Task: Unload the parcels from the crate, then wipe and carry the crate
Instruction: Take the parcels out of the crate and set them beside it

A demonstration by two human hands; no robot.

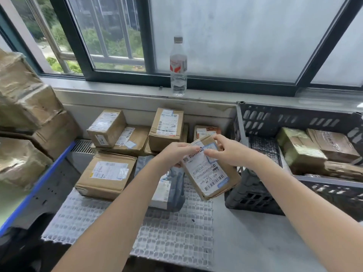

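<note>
Left hand (177, 154) and right hand (227, 152) grip a tilted parcel (210, 173) by its upper end; the crate (255, 195), at 3 o'clock, holds more. That high grip may let it swing and slip onto the desk (245, 242).

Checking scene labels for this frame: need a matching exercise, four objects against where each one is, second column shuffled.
1. water bottle
2. cardboard parcel
3. grey mailer
4. black crate

A. lying on the white grid mat
B. standing on the windowsill
C. gripped by the left hand and right hand
D. at the right, with parcels inside

Pairs: 1-B, 2-C, 3-A, 4-D.
</note>
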